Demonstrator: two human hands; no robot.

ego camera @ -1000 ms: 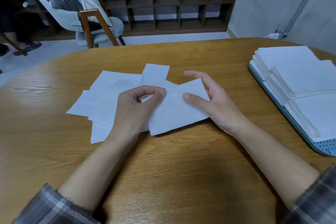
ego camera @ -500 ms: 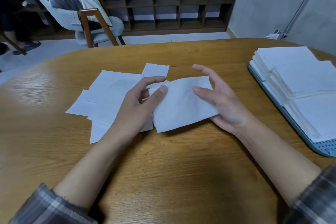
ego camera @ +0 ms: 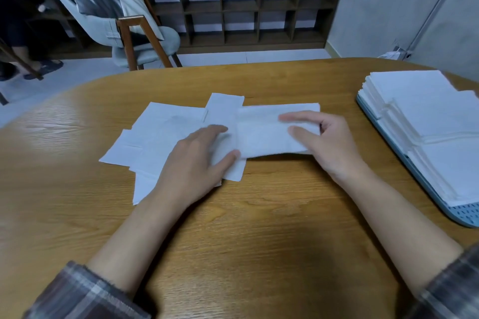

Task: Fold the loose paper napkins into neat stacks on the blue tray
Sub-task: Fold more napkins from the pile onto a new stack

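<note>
Now the left hand point(ego camera: 191, 160) presses flat, fingers straight, on the napkin point(ego camera: 261, 134) — right hand point(ego camera: 334, 147) fingers pinch its right end.

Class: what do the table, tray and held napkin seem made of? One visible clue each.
Table: wood or wood veneer, glossy; grain lines and glare. Tray: probably plastic, matte blue, perforated corner. Napkin: thin tissue paper, matte white; bends limply.

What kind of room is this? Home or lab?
Probably a home or office room, not a lab: rounded wooden table, padded chair with a cushion, dark open shelves along the wall.
</note>
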